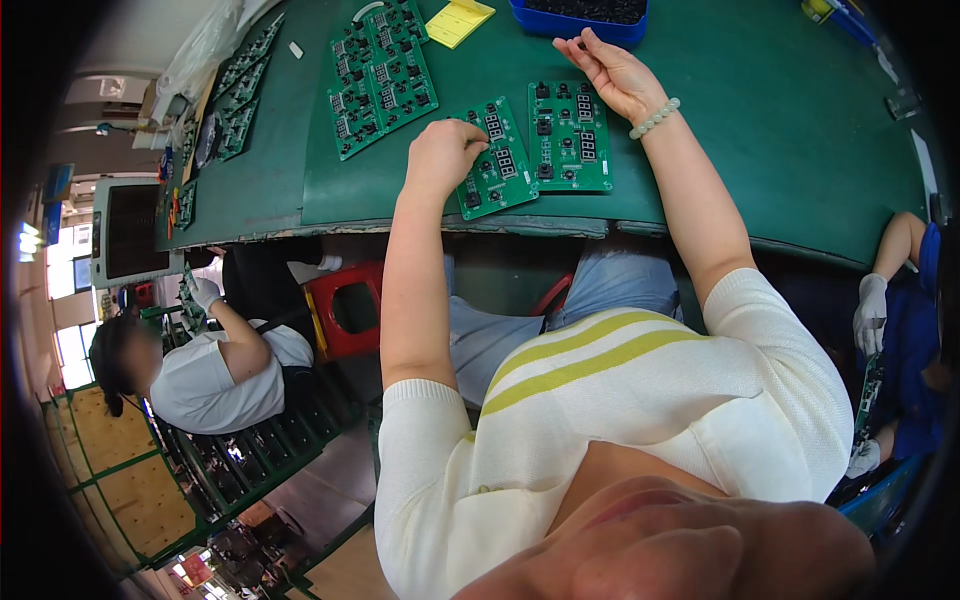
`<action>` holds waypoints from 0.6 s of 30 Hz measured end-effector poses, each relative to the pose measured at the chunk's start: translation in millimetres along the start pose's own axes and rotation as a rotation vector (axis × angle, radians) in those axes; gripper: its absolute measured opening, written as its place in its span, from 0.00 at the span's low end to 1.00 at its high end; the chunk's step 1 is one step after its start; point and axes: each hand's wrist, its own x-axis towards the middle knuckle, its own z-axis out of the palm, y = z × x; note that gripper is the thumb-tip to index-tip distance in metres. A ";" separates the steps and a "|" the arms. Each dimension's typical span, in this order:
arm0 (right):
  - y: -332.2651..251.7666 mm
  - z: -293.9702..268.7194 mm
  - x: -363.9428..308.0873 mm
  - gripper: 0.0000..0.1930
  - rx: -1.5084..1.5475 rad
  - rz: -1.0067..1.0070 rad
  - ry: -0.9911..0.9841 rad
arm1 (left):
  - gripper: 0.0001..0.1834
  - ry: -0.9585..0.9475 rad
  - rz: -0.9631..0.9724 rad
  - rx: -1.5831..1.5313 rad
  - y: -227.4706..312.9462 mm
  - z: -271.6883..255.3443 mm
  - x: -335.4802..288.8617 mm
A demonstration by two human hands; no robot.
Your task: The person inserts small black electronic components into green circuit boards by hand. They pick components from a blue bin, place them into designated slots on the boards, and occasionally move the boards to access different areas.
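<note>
My left hand is closed in a pinch over the left edge of a green circuit board. Its fingertips are at the board's small parts, and whatever they grip is too small or hidden to name. Beside it lies a second green circuit board, which carries black digit displays and black square parts. My right hand is raised past that board's upper right corner, just below a blue bin of small black parts. Its fingers are bent and drawn together. What they hold, if anything, does not show clearly.
A larger panel of circuit boards lies at the back left of the green table, with a yellow notepad near it. More boards stand farther left. Co-workers in gloves sit at left and right.
</note>
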 end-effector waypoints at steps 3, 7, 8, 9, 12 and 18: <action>2.5 1.6 2.1 0.11 0.133 0.016 0.072 | 0.07 -0.001 -0.009 0.013 1.7 -0.8 -0.9; 2.4 -1.0 6.0 0.13 0.223 0.014 0.143 | 0.07 0.142 -0.078 -0.243 -3.6 5.5 -4.8; 2.3 -1.1 5.5 0.13 0.214 0.007 0.163 | 0.08 0.217 -0.173 -0.472 -10.4 11.4 -6.4; 1.8 -1.3 5.8 0.13 0.206 0.002 0.182 | 0.10 0.292 -0.267 -0.702 -16.1 15.2 -7.4; -1.4 -6.5 5.4 0.17 0.019 -0.042 0.210 | 0.09 0.227 -0.524 -1.578 -29.0 5.7 -20.6; -5.1 -2.6 0.3 0.16 -0.405 -0.148 0.096 | 0.06 0.239 -0.567 -2.031 -30.5 5.6 -41.2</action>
